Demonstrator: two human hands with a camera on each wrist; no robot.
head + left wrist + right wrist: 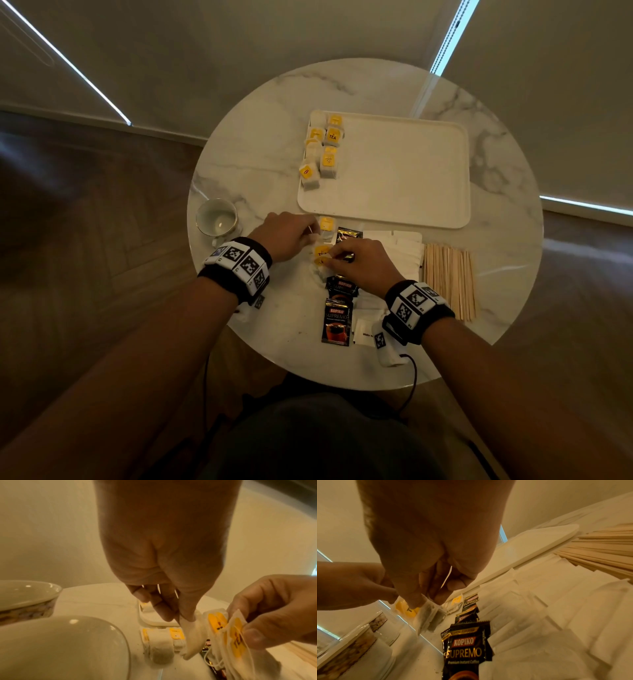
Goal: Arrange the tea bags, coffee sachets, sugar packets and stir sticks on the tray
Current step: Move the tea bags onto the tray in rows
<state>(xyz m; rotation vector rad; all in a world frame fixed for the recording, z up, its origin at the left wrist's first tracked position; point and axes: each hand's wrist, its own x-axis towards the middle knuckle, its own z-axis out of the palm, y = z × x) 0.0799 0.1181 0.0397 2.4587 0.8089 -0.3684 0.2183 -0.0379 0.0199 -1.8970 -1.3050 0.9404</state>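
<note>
On the round marble table (260, 164), near its front edge, I have both hands close together over the loose pile of tea bags (322, 255). My left hand (286, 240) pinches the corner of one white tea bag (192, 632) between thumb and fingertips, lifted off the table. My right hand (364, 267) pinches a small bunch of tea bags with yellow tags (235, 642) between thumb and forefinger (how many is in the bunch I cannot tell). The two hands nearly touch, with the bags between them.

One more tea bag (327, 226) lies just beyond my hands, against the near rim of the cream tray (404, 171). Along the tray's left edge sits a column of tea bags (323, 150), yellow tags up, some overlapping.

Black coffee sachets (337, 320) lie in a line running from under my right hand toward me, one more (349, 234) just past the fingers. White sugar packets (406, 250) are fanned out to the right of the sachets, partly under my right wrist. Wooden stir sticks (448, 277) lie side by side in a flat row to the right of the sugar, near the table edge.

A white cup (216, 217) with a patterned band stands left of my left hand.
</note>
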